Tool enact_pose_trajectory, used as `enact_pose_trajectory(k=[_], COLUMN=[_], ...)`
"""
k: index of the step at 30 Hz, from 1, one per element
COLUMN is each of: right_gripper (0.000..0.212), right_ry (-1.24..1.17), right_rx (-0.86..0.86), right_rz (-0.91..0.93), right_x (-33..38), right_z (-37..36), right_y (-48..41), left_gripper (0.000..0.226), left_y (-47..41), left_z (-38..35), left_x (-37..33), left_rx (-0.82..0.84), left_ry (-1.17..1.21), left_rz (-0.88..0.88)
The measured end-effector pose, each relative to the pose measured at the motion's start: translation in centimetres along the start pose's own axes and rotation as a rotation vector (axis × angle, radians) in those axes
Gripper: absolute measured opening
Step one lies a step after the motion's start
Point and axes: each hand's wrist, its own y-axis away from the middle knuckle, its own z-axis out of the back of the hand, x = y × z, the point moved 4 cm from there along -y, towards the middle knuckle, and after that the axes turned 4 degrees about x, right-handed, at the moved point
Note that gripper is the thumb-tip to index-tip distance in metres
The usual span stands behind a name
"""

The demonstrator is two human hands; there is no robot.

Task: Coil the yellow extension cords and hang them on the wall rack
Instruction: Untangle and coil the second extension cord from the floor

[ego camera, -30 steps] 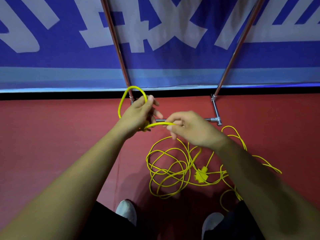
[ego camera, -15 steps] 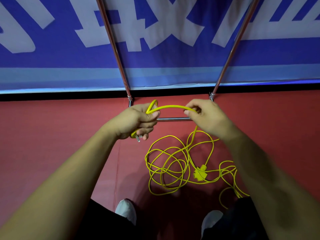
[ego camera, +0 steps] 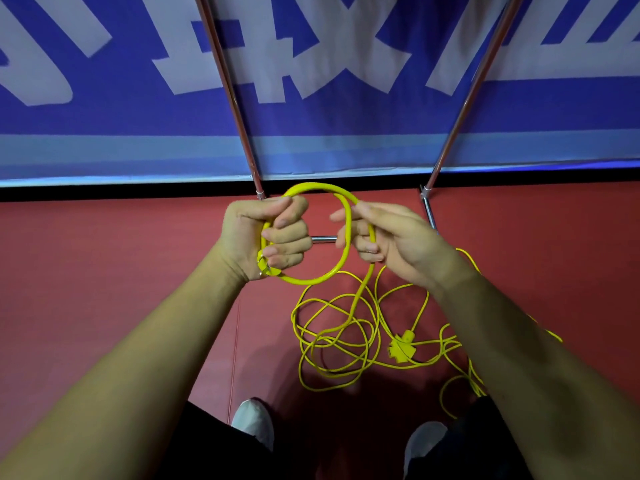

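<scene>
A person stands on a red floor (ego camera: 104, 271) and holds a yellow cord (ego camera: 360, 296) up with both hands. The left hand (ego camera: 266, 237) is curled tight round one side of a round loop (ego camera: 311, 280). The right hand (ego camera: 391, 237) pinches the other side. The loop stands up, and its open face looks at the person. From the right hand the cord drops down to a messy pile (ego camera: 332, 341) on the floor. The yellow socket end (ego camera: 401, 348) lies flat there. A metal bar (ego camera: 323, 239) shows between the hands.
</scene>
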Motion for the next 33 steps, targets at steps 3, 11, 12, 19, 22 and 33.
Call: enact_pose_trajectory(k=[3, 11, 12, 19, 22, 33], right_gripper=[0.024, 0.025, 0.025, 0.018, 0.010, 0.029], right_ry=[0.092, 0.157, 0.166, 0.166, 0.230, 0.577], right_rx=[-0.044, -0.296, -0.303, -0.331, -0.288, -0.136], right_rz=[0.034, 0.072, 0.078, 0.120, 0.097, -0.301], right_x=[0.8, 1.6, 1.6, 1.7, 1.1, -5.1], right_z=[0.0, 1.5, 1.5, 2.5, 2.7, -0.1], right_y=[0.2, 0.3, 0.3, 0.3, 0.1, 0.2], left_gripper=[0.013, 0.027, 0.031, 0.047, 0.050, 0.049], left_y=[0.3, -0.8, -0.9, -1.8, -1.4, 0.4], left_z=[0.4, 1.0, 1.0, 0.1, 0.3, 1.9], left_x=[-0.4, 0.4, 0.6, 0.6, -1.0, -3.3], left_rx=[-0.119, -0.419, -0.477, -0.533, -0.515, -0.754], left_ry=[-0.126, -0.402, -0.450, -0.353, -0.192, -0.054], left_rz=[-0.030, -0.080, -0.057, -0.214, -0.381, -0.681])
